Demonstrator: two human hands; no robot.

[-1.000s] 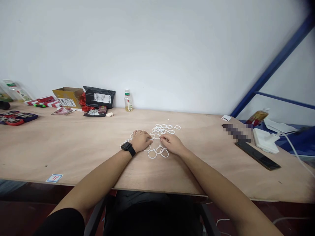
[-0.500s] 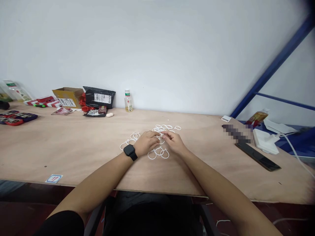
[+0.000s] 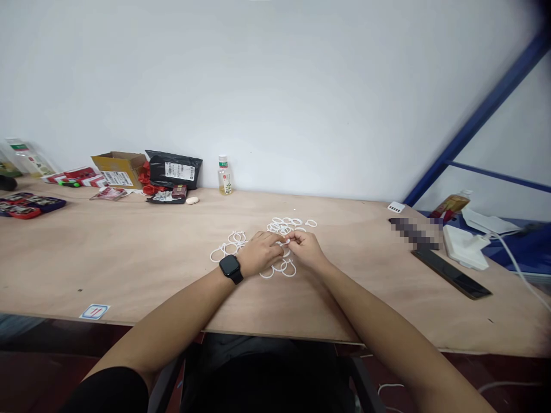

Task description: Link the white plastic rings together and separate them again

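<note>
Thin white plastic rings with small clasps lie on the wooden table in several groups. One white ring [image 3: 287, 250] is between my two hands, partly covered by fingers. My left hand [image 3: 260, 252], with a black watch on the wrist, is closed on its left side. My right hand [image 3: 306, 248] pinches its clasp between thumb and forefinger. Just beyond my hands is a pile of rings [image 3: 279, 225]. More rings [image 3: 218, 254] lie left of my left hand, and a few rings [image 3: 288, 268] lie nearer to me, below my fingers.
Along the wall stand a bottle [image 3: 224, 176], a black parcel bag [image 3: 174, 170] and an opened cardboard box [image 3: 120, 170]. To the right, a phone [image 3: 450, 274] lies beside a white box [image 3: 465, 246] with a cable. A numbered card [image 3: 94, 311] is at the front edge.
Both hands have shifted slightly right and toward me, with the ring between them. My right thumb and forefinger have closed more tightly on the clasp.
</note>
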